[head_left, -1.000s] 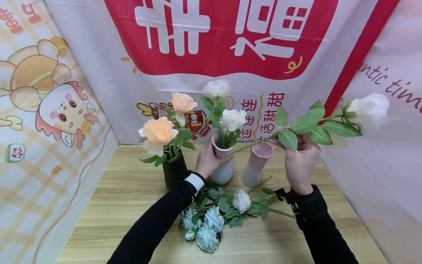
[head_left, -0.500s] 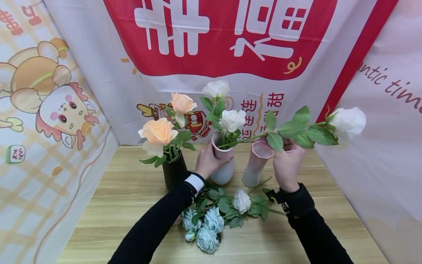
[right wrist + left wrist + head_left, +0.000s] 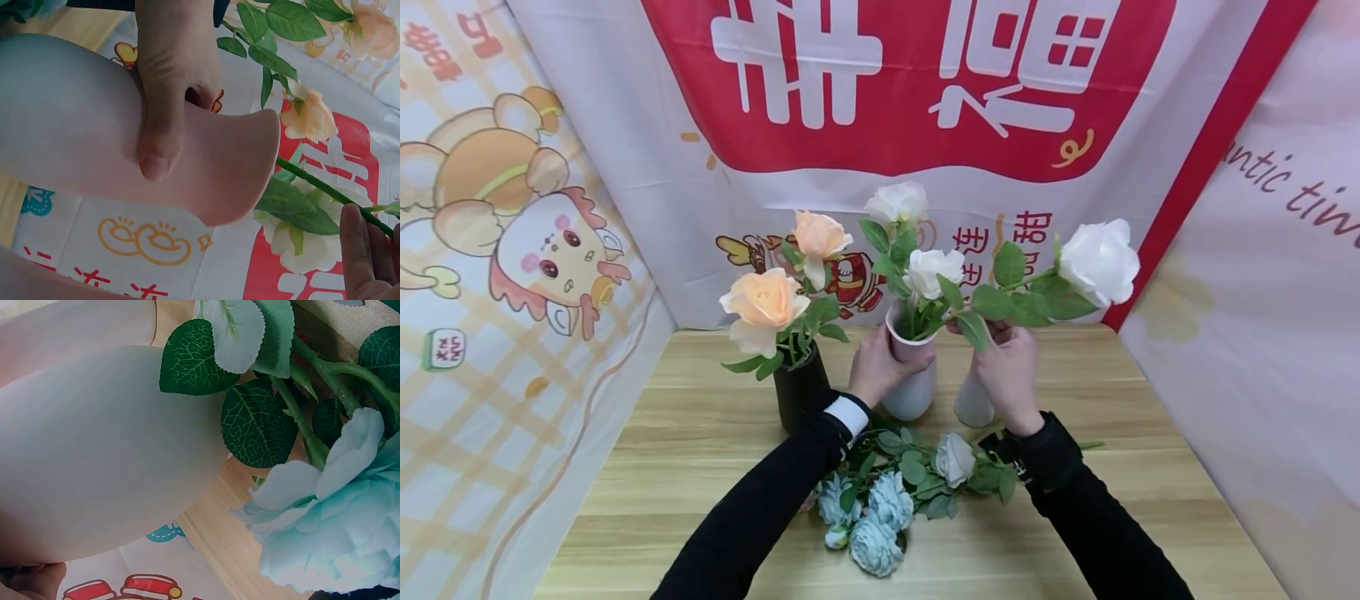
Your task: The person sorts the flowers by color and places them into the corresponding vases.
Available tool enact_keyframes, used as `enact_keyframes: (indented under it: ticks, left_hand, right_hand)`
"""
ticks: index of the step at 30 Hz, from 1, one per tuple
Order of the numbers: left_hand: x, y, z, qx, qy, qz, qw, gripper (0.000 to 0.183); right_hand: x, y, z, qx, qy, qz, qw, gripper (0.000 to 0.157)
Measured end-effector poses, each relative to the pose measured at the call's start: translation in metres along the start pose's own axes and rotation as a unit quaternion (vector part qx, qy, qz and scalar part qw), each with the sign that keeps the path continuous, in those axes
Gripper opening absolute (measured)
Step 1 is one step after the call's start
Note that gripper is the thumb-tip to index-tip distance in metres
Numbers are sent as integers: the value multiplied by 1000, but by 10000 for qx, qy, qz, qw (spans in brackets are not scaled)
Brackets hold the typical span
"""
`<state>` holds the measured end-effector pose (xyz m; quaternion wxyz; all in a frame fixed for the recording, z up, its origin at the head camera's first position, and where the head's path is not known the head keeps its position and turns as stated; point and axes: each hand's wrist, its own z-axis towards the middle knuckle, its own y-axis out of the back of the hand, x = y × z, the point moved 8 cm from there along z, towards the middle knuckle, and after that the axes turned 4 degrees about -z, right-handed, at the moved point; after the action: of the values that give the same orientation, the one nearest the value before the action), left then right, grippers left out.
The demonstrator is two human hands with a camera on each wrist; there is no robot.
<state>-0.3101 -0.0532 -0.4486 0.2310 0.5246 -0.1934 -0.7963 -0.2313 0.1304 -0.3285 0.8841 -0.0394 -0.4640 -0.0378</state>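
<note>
My left hand (image 3: pixel 883 367) grips the neck of a white vase (image 3: pixel 912 392) that shades to pink at its flared mouth. Two white roses (image 3: pixel 934 273) stand in it. In the right wrist view the left thumb lies across the vase's pink neck. My right hand (image 3: pixel 1011 371) pinches the leafy green stem (image 3: pixel 325 187) of another white rose (image 3: pixel 1099 262), whose bloom points right. The stem's lower end passes behind the vase's rim in the right wrist view. The left wrist view shows the vase's rounded body, with left fingers (image 3: pixel 40 581) beneath it.
A black vase (image 3: pixel 797 387) with peach roses (image 3: pixel 765 300) stands on the left. Right of the gripped vase is a second pink-white vase (image 3: pixel 973 404), partly hidden by the right hand. In front lie blue flowers (image 3: pixel 876 542) and a white rose (image 3: pixel 955 460). Printed cloth walls surround the table (image 3: pixel 1150 500).
My right hand has moved left with the white rose, bringing its stem to the gripped vase's mouth and the bloom closer in. The left hand keeps its grip on the vase.
</note>
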Motion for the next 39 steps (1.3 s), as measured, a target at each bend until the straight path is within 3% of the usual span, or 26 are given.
enact_keyframes:
  ticks: [3,7,15,17,25,30,32,35,37,39]
  left_hand:
    - [0,1,0,-1,-13,-23,10000,98]
    - [1,0,0,49,0,-15,10000,98]
    - [2,-1,-1,121,117,-88,9998,98]
    - [3,0,-1,144,171,-83,9997,98]
    - [1,1,-1,186,260,10,9995,94]
    - [2,1,-1,191,284,66,9994,93]
    - [3,0,-1,215,280,68,9994,92]
    - [4,-2,0,199,276,106,9994,89]
    - [5,-2,0,171,226,239,9993,82]
    - [5,-3,1,166,168,354,9991,79]
  right_hand:
    - [10,-8,0,74,235,-22,9997,15]
    - [34,-17,-2,27,961,-828,9919,2]
    - [51,-33,2,196,1528,-1597,9751,6]
    - [51,-35,2,220,1580,-1699,9725,7]
    - [14,-35,8,222,1797,-1804,9668,3]
    - [9,-37,10,307,1856,-1972,9621,16]
    - [7,-39,9,377,1932,-2165,9562,10]
    - [3,-40,6,402,2145,-2722,9372,5]
    - [1,-39,1,432,2326,-2972,9250,7]
    - [-2,-32,-5,379,2432,-3004,9215,15]
